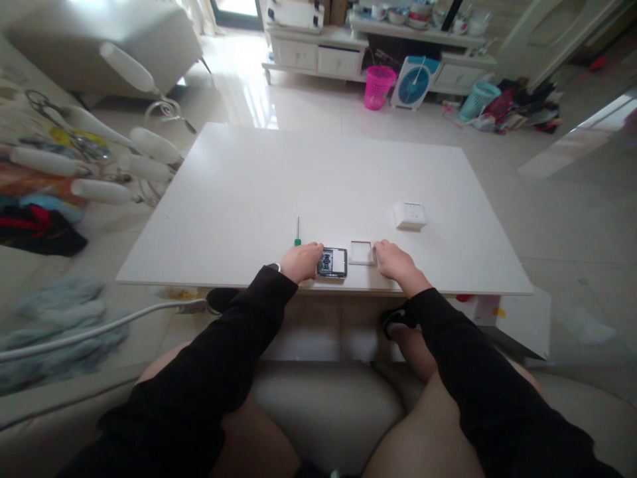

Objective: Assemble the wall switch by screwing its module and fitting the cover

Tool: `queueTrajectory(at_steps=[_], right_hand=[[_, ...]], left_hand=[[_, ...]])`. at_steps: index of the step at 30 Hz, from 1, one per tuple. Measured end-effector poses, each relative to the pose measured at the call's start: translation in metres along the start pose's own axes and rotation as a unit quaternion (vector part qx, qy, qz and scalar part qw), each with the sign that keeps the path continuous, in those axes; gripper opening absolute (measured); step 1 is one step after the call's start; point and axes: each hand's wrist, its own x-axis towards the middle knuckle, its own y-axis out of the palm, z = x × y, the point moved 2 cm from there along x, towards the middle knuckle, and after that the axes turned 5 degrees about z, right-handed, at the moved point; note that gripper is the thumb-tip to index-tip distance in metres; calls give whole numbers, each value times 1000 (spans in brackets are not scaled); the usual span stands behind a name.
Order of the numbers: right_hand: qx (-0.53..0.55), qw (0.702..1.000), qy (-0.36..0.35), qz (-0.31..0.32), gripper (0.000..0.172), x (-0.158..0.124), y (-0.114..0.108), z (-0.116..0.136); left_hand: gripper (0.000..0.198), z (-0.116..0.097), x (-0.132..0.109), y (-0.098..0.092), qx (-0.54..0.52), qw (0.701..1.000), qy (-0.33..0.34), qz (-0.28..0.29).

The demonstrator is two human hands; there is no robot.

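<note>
While forearms (pixel 256 309) converge, left hand (pixel 301 263) holds module (pixel 336 263), right hand (pixel 397 261) frame (pixel 362 263).

Bright daylight via bkgd opening (pixel 239 7), glare on floor (pixel 249 93); edges blurry w/ distortion

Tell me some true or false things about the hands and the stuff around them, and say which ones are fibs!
1. The left hand touches the dark-edged square piece. True.
2. The screwdriver has a red handle. False: the handle of the screwdriver is green.
3. The white box is farther from the person than the dark-edged square piece. True.
4. The right hand is on the white box. False: the right hand is at the right edge of the hollow frame.
5. The pink basket stands on the table. False: the pink basket stands on the floor, beyond the table.
</note>
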Motion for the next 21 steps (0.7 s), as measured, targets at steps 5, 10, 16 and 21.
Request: queueTrajectory(at_steps=[5, 10, 16, 21], right_hand=[[8, 1000, 22, 5, 32, -1, -12, 1], [123, 982, -101, -105, 45, -6, -34, 13], [222, 933, -255, -126, 51, -13, -28, 50], [186, 941, -266, -95, 52, -17, -18, 71]], left_hand=[[54, 4, 3, 5, -12, 1000, 2, -16], [52, 1, 4, 6, -27, 999, 10, -23], [56, -10, 8, 10, -41, 998, 34, -41], [67, -13, 11, 15, -54, 997, 42, -47]])
